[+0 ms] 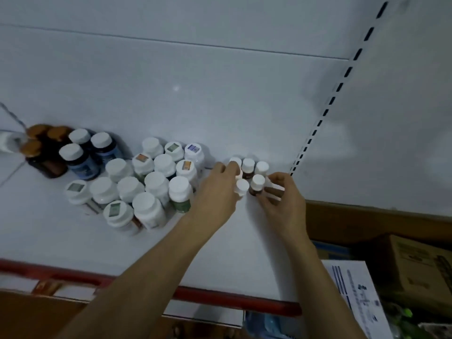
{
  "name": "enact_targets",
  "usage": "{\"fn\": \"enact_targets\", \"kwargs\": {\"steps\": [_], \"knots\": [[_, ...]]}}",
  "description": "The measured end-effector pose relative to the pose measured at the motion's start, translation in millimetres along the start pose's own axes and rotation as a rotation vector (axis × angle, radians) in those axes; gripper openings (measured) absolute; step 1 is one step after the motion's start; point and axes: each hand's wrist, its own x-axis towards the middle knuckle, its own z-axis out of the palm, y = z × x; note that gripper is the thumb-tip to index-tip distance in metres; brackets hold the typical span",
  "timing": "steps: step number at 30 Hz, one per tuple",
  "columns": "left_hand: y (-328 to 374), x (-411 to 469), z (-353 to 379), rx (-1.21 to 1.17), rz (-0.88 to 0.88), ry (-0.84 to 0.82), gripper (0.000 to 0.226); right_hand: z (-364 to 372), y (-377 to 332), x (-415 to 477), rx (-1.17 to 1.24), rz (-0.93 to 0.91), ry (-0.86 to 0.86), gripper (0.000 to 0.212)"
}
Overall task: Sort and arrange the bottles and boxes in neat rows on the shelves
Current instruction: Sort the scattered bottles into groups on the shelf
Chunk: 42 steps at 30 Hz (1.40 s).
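Pinches an upright brown vial (257, 185) in the right grip (283, 201) — front edge of the cluster (248, 165); curls the left grip (215, 192) round a neighbouring vial (242, 186), just leftward.

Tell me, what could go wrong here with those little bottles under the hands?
1. The small bottles stand packed tightly between the left hand and the right hand, which pinches one of them. A small nudge might topple several.
2. The left hand is also close beside the big white bottles. Pulling back carelessly could knock the nearest one over.
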Motion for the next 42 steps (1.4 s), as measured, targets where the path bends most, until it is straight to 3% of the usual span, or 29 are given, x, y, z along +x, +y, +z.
{"fn": "enact_targets", "kwargs": {"steps": [3,6,9,13,17,23,26,32,36,39,42], "knots": [[-4.5,-18.2,-21.2,-0.093,0.014,0.111,0.033,-4.5,-1.0,-11.6,-0.015,-0.026,0.045,0.038],[-25.2,-46.6,-58.9,-0.030,0.051,0.252,0.021,3.0,-18.9,-21.0,-0.056,-0.179,0.122,0.032],[-66.0,-77.4,-103.1,0.058,0.022,0.377,0.014,33.8,-53.6,-23.7,-0.064,-0.306,0.057,0.030],[-149.6,-119.1,-151.5,0.229,-0.172,0.468,0.019,97.8,-108.3,-27.5,-0.216,-0.540,-0.116,0.033],[-244.0,-166.3,-196.8,0.291,-0.375,0.479,0.027,171.3,-154.2,-39.9,-0.359,-0.656,-0.215,0.036],[-381.4,-237.6,-262.4,0.312,-0.508,0.472,0.034,310.7,-213.4,-85.1,-0.338,-0.740,-0.173,0.033],[-434.4,-265.2,-288.5,0.286,-0.534,0.456,0.034,392.3,-242.5,-112.6,-0.273,-0.759,-0.252,0.031],[-510.4,-292.8,-319.3,0.222,-0.563,0.408,0.033,517.8,-277.1,-147.9,-0.338,-0.618,-0.581,0.054],[-539.2,-289.5,-331.4,0.162,-0.568,0.425,0.037,579.3,-291.0,-131.5,-0.250,-0.549,-0.525,0.069],[-551.5,-276.2,-339.2,0.165,-0.536,0.416,0.037,612.8,-299.0,-104.7,-0.344,-0.578,-0.542,0.058],[-559.2,-249.7,-344.7,0.199,-0.397,0.369,0.042,620.5,-296.2,-88.8,-0.418,-0.603,-0.598,0.041]]}}
